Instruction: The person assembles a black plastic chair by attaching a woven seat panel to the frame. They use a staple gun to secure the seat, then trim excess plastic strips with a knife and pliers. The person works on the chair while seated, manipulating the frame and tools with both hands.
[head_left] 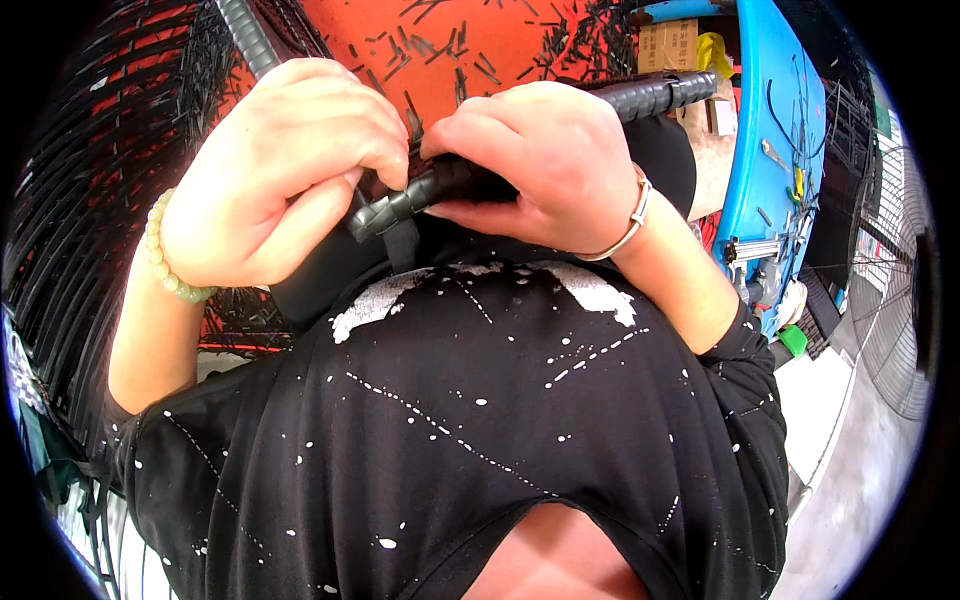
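Both hands are close to my chest, above my black speckled shirt (470, 420). My left hand (285, 165), with a pale bead bracelet on the wrist, is closed on a black wrapped bar (410, 200) at its near end. My right hand (545, 165), with a silver bangle, grips the same bar just to the right. The bar, wound with black strip, runs on past my right hand toward the upper right (660, 95). A second wrapped bar (245, 35) rises behind my left hand. The joint between the hands is partly hidden by my fingers.
An orange floor (470, 40) strewn with several short black strip offcuts lies beyond the hands. A black woven frame (90, 200) curves along the left. A blue table (780, 130) with tools stands at the right, and a wire fan guard (895, 300) beyond it.
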